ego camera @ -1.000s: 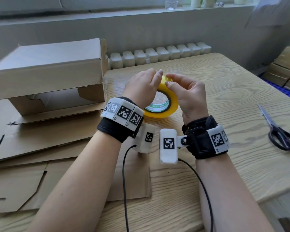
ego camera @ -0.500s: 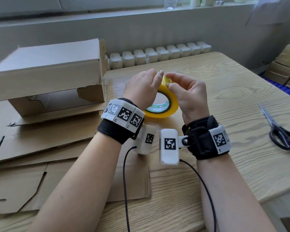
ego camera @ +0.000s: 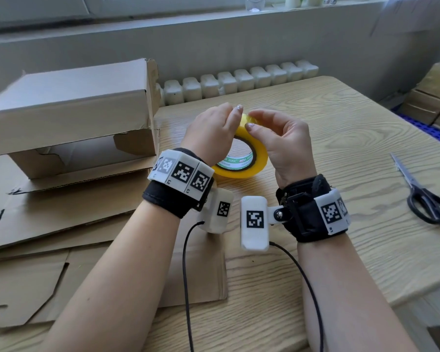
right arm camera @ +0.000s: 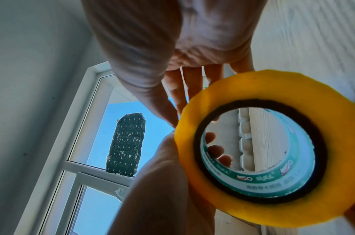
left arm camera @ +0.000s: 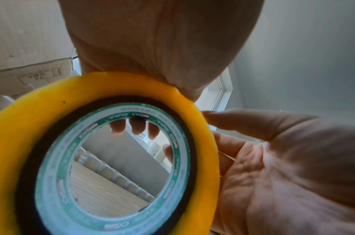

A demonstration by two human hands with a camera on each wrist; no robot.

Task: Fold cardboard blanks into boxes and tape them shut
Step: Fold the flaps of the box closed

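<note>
A yellow tape roll (ego camera: 254,165) with a green-printed core is held tilted above the wooden table (ego camera: 341,128), between both hands. My left hand (ego camera: 214,133) grips the roll's left side; through the core, the left wrist view shows its fingertips (left arm camera: 135,127) curled over the far rim of the tape roll (left arm camera: 21,127). My right hand (ego camera: 282,146) pinches the roll's top edge between thumb and index finger. In the right wrist view the tape roll (right arm camera: 273,211) fills the lower right. A folded cardboard box (ego camera: 69,102) lies on its side at the left, its flap open.
Flat cardboard blanks (ego camera: 61,217) are stacked under the box and reach the table's near left edge. Black-handled scissors (ego camera: 424,199) lie at the right. A white moulded tray row (ego camera: 239,80) lines the table's far edge. Stacked cartons (ego camera: 437,92) stand beyond the right side.
My right thumb and index finger have shifted slightly on the roll's top edge. Both hands and the roll stay in about the same place.
</note>
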